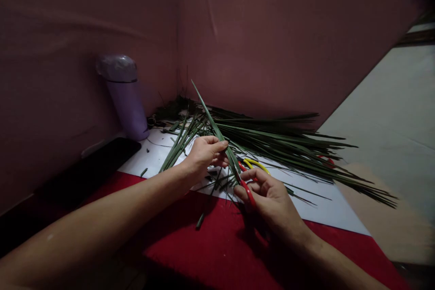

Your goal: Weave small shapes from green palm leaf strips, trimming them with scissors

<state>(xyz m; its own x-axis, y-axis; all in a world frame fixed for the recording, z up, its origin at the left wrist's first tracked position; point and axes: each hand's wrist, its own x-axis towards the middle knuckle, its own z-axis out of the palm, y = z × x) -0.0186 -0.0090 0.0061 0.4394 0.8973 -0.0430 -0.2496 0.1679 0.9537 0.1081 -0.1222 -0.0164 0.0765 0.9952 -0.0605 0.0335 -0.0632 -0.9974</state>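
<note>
My left hand (210, 152) pinches a long green leaf (215, 123) between thumb and fingers. The leaf's pointed tip rises toward the wall, and its lower end comes down to the scissors. In my right hand (268, 195) is a pair of red-handled scissors (249, 195), with the fingers around the handles and the blades at the leaf's lower end. Whether the blades touch the leaf is hard to see. Behind my right hand lies a tool with yellow and red handles (257, 164). Cut leaf pieces (222, 180) are scattered beneath my hands.
A large pile of long leaves (272, 138) spreads across the white sheet (343, 215) on a red surface (190, 244). Shorter strips (180, 145) lie left of my hand. A purple tumbler (127, 104) and a dark flat object (102, 163) stand and lie farther left. Pinkish walls meet behind.
</note>
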